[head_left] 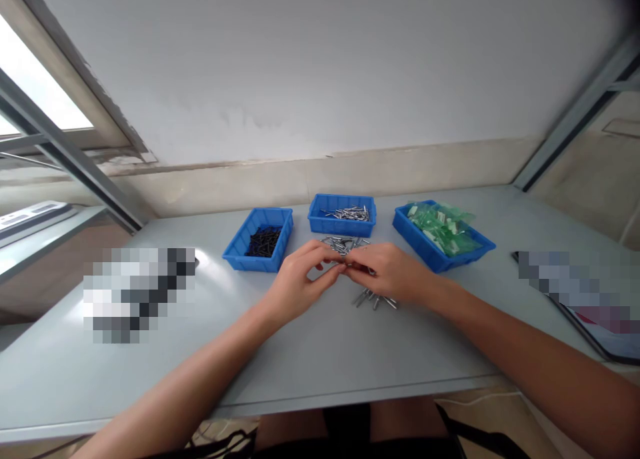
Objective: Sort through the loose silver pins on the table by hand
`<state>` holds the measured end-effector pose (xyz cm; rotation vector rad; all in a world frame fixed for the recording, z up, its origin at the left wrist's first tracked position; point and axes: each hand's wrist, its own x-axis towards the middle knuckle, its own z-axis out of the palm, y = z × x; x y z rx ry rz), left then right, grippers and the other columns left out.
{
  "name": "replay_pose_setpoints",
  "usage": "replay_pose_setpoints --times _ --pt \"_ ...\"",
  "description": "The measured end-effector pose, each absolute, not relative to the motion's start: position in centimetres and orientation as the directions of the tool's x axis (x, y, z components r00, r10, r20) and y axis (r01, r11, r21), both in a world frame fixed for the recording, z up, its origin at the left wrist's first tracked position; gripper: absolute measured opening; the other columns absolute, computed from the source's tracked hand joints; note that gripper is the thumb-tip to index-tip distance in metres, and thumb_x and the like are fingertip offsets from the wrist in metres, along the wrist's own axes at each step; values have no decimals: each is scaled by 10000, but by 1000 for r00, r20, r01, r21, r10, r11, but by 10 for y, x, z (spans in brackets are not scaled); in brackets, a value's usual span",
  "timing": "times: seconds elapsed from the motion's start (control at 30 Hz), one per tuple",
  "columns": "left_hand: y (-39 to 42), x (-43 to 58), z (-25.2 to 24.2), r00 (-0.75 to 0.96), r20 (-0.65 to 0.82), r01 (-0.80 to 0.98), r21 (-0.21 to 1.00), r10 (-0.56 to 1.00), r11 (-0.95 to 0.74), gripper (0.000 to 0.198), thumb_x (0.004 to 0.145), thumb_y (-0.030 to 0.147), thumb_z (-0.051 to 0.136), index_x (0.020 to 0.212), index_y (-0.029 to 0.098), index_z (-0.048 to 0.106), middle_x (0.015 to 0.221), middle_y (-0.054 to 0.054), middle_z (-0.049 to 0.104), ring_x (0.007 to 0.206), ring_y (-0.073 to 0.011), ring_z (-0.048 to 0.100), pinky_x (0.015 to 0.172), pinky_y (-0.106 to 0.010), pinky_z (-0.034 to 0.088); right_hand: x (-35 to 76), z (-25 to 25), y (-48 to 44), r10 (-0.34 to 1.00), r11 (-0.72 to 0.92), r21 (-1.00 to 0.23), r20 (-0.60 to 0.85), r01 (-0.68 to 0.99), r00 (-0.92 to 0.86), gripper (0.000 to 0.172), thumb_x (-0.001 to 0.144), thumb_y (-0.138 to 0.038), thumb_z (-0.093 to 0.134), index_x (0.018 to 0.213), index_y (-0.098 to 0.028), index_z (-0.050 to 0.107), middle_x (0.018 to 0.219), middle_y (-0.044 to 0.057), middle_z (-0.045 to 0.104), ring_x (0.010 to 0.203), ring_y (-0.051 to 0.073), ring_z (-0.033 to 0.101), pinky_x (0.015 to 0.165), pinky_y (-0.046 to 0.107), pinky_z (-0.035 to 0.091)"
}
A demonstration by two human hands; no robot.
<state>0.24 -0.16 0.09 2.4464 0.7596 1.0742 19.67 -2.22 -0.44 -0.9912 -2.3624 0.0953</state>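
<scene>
My left hand and my right hand meet over the table, fingertips pinched together. Whatever lies between the fingertips is too small and covered to make out. Behind the fingers is a loose pile of slim silvery metal rods, partly hidden by my hands. More of these short metal rods lie scattered just below my right hand.
A blue bin at left holds small black parts. The middle blue bin has silvery metal pieces, and the right blue bin carries green plastic packets. Blurred-out objects lie at both sides; a wall stands behind.
</scene>
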Motion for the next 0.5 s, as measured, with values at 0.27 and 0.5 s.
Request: replay_pose_setpoints --times 0.27,0.5 --pt "-1 5 2 538 540 356 550 647 -755 81 831 203 562 870 172 626 856 -43 614 742 -128 580 650 -242 497 197 -6 -21 688 711 -298 483 637 -542 213 900 -307 467 746 -182 547 667 0 592 643 128 548 608 240 365" --pt "1 3 3 595 439 391 574 674 -720 60 801 151 544 819 170 598 816 -24 599 750 -130 558 665 -247 485 199 1 -24 685 701 -354 576 619 -446 208 885 -333 498 1029 -194 553 777 4 636 684 125 576 627 230 418"
